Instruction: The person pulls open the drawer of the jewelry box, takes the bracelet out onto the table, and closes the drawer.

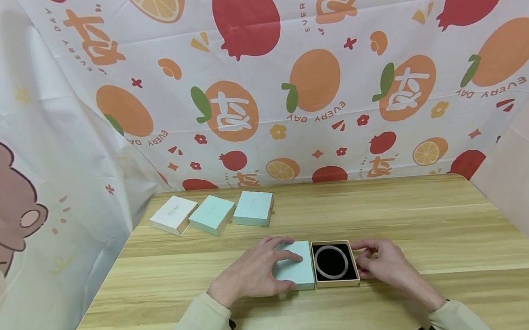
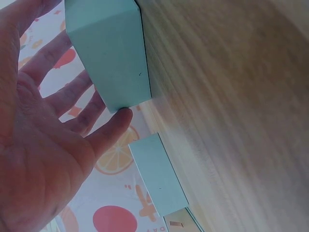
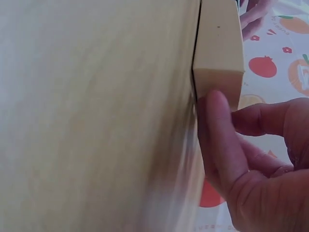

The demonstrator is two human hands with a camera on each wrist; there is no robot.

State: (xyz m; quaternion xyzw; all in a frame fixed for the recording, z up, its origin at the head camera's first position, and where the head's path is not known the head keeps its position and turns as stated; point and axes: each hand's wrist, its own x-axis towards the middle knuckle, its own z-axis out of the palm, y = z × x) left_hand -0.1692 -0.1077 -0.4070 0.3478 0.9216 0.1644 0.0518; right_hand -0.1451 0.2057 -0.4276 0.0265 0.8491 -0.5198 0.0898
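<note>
Side by side at the front of the table lie a mint-green box cover and a tan box tray with a black lining. A pale greyish bangle lies flat in the tray. My left hand is spread over the cover's left part, its index fingertip on top and thumb at the front edge. In the left wrist view the little finger touches the cover's corner. At the tray's right wall, my right hand rests its bent fingers against the outside. The right wrist view shows a fingertip on that wall.
Toward the back left of the wooden table stand a white box, a mint box and another mint box. Fruit-printed cloth hangs along the back edge.
</note>
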